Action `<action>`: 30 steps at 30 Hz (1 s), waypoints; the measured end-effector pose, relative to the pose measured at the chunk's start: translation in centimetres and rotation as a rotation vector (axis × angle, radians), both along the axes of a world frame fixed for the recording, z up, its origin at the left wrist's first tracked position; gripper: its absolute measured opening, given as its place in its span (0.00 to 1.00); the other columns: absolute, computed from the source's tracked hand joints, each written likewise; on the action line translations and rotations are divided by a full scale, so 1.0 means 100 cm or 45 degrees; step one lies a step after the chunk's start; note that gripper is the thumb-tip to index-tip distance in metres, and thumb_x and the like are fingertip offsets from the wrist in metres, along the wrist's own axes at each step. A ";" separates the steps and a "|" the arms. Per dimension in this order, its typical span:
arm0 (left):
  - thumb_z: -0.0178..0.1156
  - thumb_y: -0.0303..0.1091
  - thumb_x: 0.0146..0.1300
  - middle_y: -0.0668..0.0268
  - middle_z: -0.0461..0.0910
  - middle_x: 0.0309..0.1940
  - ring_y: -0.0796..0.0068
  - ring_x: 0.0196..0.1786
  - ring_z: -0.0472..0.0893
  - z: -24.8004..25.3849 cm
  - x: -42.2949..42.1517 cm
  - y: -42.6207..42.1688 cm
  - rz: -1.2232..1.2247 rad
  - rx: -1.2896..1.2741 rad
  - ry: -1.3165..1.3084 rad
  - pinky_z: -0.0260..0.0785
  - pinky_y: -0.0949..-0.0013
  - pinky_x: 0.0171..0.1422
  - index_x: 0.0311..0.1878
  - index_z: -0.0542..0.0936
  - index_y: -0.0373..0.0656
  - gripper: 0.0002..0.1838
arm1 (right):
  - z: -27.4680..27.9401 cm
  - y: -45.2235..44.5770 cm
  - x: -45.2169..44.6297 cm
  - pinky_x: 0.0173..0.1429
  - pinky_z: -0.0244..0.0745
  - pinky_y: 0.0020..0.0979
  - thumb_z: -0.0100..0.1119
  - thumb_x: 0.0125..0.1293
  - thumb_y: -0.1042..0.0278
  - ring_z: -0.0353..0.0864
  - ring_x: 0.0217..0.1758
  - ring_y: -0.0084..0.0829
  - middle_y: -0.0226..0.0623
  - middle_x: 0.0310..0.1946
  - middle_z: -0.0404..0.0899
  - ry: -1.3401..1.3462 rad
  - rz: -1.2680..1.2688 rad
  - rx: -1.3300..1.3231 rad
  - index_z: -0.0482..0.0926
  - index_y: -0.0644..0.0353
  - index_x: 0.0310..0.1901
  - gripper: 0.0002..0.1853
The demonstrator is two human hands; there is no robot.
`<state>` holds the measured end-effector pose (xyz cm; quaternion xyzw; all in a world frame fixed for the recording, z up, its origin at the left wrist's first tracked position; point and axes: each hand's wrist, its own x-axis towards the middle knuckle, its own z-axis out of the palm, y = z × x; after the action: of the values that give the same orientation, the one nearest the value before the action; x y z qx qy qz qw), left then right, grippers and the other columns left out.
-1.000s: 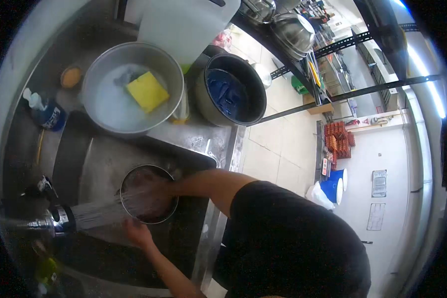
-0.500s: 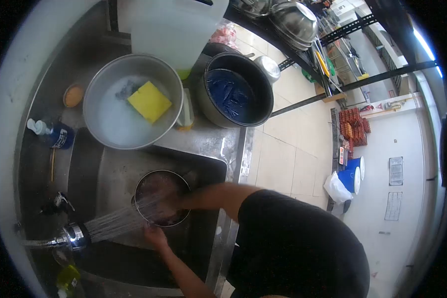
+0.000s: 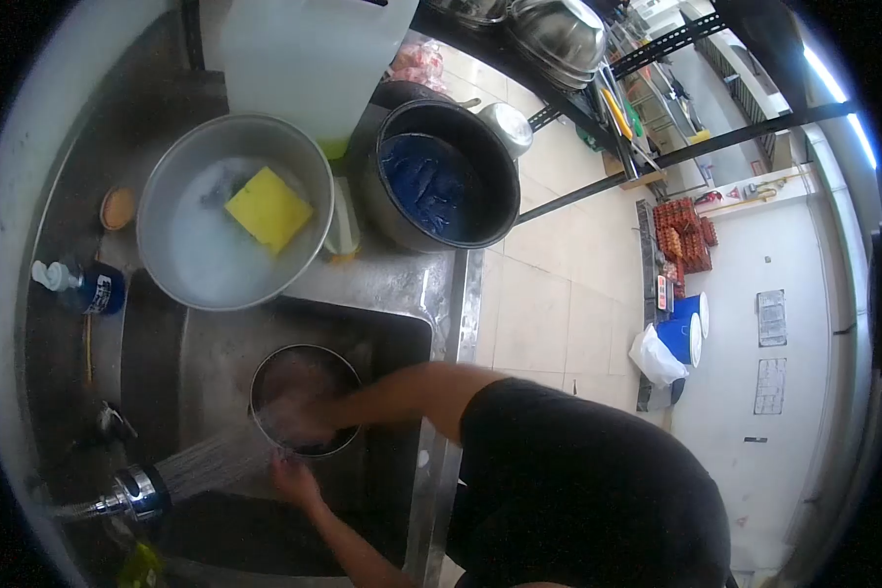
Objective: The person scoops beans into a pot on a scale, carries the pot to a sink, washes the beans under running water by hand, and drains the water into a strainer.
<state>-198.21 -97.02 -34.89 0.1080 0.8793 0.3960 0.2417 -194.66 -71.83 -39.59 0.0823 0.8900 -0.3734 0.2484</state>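
A round metal pot (image 3: 353, 377) sits tilted in the sink basin (image 3: 216, 333), its inside dark and partly covered by my arm. My left hand (image 3: 292, 480) grips its near edge with fingers curled at the rim. Inside the pot is my right hand (image 3: 304, 412), smeared by motion and spray, so its fingers and anything in them cannot be made out. From a chrome tap head (image 3: 142, 492), water sprays across onto the pot and my right hand.
On the counter stand a large basin (image 3: 201, 265) of suds with a yellow sponge (image 3: 269, 211), a dark pot (image 3: 505, 191) holding blue contents, and a white jerrycan (image 3: 299, 78). A blue pump bottle (image 3: 103, 291) and a brown oval scrubber (image 3: 118, 209) lie along the back. A rack (image 3: 598, 186) holds metal bowls.
The whole view has shifted slightly, with things sitting a little further left. My right hand is still moving inside the pot; my left hand stays at its rim.
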 end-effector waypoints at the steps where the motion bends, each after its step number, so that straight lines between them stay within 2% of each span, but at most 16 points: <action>1: 0.61 0.31 0.71 0.46 0.85 0.53 0.45 0.57 0.83 0.008 -0.001 0.001 0.030 0.052 -0.059 0.72 0.50 0.65 0.66 0.80 0.36 0.22 | 0.000 0.003 0.006 0.70 0.73 0.47 0.58 0.72 0.54 0.79 0.64 0.49 0.48 0.60 0.82 -0.015 0.006 -0.001 0.79 0.55 0.66 0.24; 4: 0.63 0.33 0.71 0.45 0.84 0.56 0.44 0.59 0.83 0.033 -0.003 0.017 -0.095 -0.253 0.030 0.71 0.49 0.67 0.65 0.80 0.36 0.22 | 0.003 0.024 0.032 0.70 0.73 0.47 0.58 0.72 0.55 0.79 0.63 0.49 0.48 0.60 0.82 -0.075 0.002 0.028 0.79 0.55 0.66 0.24; 5: 0.63 0.34 0.71 0.45 0.84 0.57 0.43 0.60 0.82 0.030 -0.002 0.018 -0.060 -0.227 -0.005 0.71 0.49 0.68 0.65 0.80 0.36 0.22 | 0.004 0.029 0.041 0.70 0.73 0.47 0.59 0.72 0.55 0.79 0.63 0.49 0.48 0.60 0.82 -0.090 0.006 0.034 0.79 0.55 0.66 0.24; 7: 0.63 0.35 0.71 0.45 0.83 0.59 0.43 0.62 0.81 0.009 -0.003 0.013 0.002 -0.172 -0.069 0.70 0.49 0.69 0.66 0.81 0.37 0.22 | 0.004 0.040 0.052 0.70 0.73 0.47 0.59 0.72 0.55 0.79 0.63 0.48 0.48 0.60 0.82 -0.117 -0.001 0.057 0.79 0.55 0.66 0.25; 10: 0.64 0.40 0.71 0.46 0.84 0.59 0.44 0.63 0.82 -0.039 -0.007 -0.016 -0.115 -0.194 -0.097 0.70 0.50 0.70 0.65 0.81 0.38 0.23 | -0.006 0.041 0.052 0.70 0.73 0.47 0.59 0.71 0.55 0.80 0.63 0.48 0.47 0.60 0.82 -0.112 -0.007 0.072 0.79 0.55 0.66 0.25; 13: 0.66 0.44 0.69 0.47 0.81 0.64 0.46 0.67 0.79 0.047 -0.013 0.029 -0.324 -0.641 -0.095 0.69 0.49 0.73 0.67 0.80 0.40 0.27 | -0.025 0.011 0.034 0.69 0.74 0.47 0.59 0.71 0.55 0.80 0.63 0.48 0.47 0.60 0.82 -0.044 0.034 0.010 0.79 0.55 0.66 0.25; 14: 0.68 0.44 0.67 0.48 0.76 0.69 0.47 0.72 0.75 -0.027 0.005 -0.002 -0.288 -0.717 0.081 0.66 0.46 0.75 0.72 0.76 0.43 0.32 | -0.024 -0.004 0.028 0.69 0.74 0.47 0.60 0.71 0.55 0.80 0.63 0.48 0.47 0.60 0.82 -0.009 0.073 -0.037 0.79 0.55 0.66 0.25; 15: 0.68 0.40 0.65 0.49 0.78 0.67 0.48 0.70 0.76 -0.009 -0.008 0.005 -0.131 -0.259 -0.250 0.66 0.46 0.74 0.71 0.77 0.44 0.31 | -0.033 -0.022 0.029 0.69 0.74 0.47 0.60 0.71 0.55 0.80 0.63 0.48 0.47 0.60 0.82 0.017 0.128 -0.087 0.79 0.55 0.66 0.25; 16: 0.67 0.35 0.62 0.49 0.84 0.58 0.46 0.63 0.81 0.032 -0.008 0.028 -0.069 -0.493 -0.176 0.70 0.48 0.71 0.66 0.81 0.42 0.27 | -0.037 -0.036 0.026 0.69 0.74 0.47 0.60 0.71 0.55 0.80 0.63 0.48 0.47 0.60 0.82 0.043 0.184 -0.138 0.79 0.55 0.66 0.25; 17: 0.67 0.34 0.60 0.48 0.85 0.54 0.44 0.60 0.83 0.015 -0.006 0.019 -0.070 -0.202 -0.110 0.72 0.49 0.69 0.63 0.83 0.43 0.26 | -0.034 -0.042 0.019 0.69 0.74 0.47 0.60 0.71 0.55 0.80 0.63 0.48 0.47 0.60 0.82 0.048 0.248 -0.165 0.79 0.55 0.66 0.25; 19: 0.67 0.34 0.60 0.45 0.84 0.55 0.42 0.60 0.82 0.022 -0.006 0.028 -0.003 -0.111 -0.172 0.73 0.48 0.66 0.62 0.83 0.44 0.25 | -0.036 -0.039 0.017 0.69 0.74 0.47 0.60 0.70 0.55 0.80 0.63 0.48 0.47 0.60 0.82 0.055 0.354 -0.203 0.79 0.55 0.66 0.25; 23: 0.66 0.35 0.64 0.46 0.84 0.55 0.41 0.60 0.81 0.041 -0.015 0.052 -0.142 -0.465 -0.014 0.73 0.47 0.64 0.58 0.84 0.40 0.19 | -0.005 0.005 0.010 0.69 0.74 0.47 0.61 0.70 0.56 0.80 0.63 0.47 0.47 0.60 0.82 0.053 0.497 -0.150 0.79 0.55 0.66 0.25; 26: 0.66 0.38 0.67 0.46 0.82 0.56 0.42 0.62 0.80 0.007 -0.008 0.040 0.004 -0.246 -0.264 0.72 0.47 0.66 0.59 0.83 0.39 0.20 | 0.018 0.042 -0.007 0.69 0.74 0.47 0.61 0.70 0.56 0.80 0.63 0.47 0.47 0.60 0.81 0.031 0.344 0.088 0.79 0.55 0.66 0.25; 28: 0.64 0.37 0.69 0.45 0.81 0.59 0.42 0.63 0.79 -0.031 0.001 0.026 0.018 -0.220 -0.178 0.71 0.49 0.67 0.60 0.82 0.38 0.20 | 0.018 0.046 -0.024 0.68 0.75 0.47 0.61 0.70 0.56 0.80 0.63 0.47 0.47 0.60 0.81 -0.001 0.161 0.262 0.79 0.55 0.66 0.25; 29: 0.64 0.35 0.70 0.45 0.81 0.59 0.44 0.65 0.79 0.011 -0.009 0.042 -0.043 -0.312 -0.110 0.71 0.49 0.67 0.61 0.82 0.38 0.19 | 0.012 0.039 -0.030 0.68 0.75 0.47 0.61 0.70 0.56 0.80 0.63 0.47 0.47 0.60 0.81 -0.009 0.086 0.311 0.79 0.55 0.66 0.25; 30: 0.64 0.35 0.69 0.46 0.81 0.60 0.44 0.65 0.79 0.014 -0.007 0.047 -0.027 -0.219 -0.134 0.71 0.49 0.68 0.61 0.82 0.38 0.19 | 0.006 0.031 -0.033 0.68 0.75 0.47 0.61 0.69 0.56 0.80 0.63 0.47 0.47 0.60 0.81 -0.007 0.043 0.328 0.79 0.55 0.66 0.25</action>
<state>-198.95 -92.32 -33.47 0.0753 0.8949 0.3217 0.3001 -198.00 -68.78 -38.95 0.0995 0.9311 -0.2515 0.2446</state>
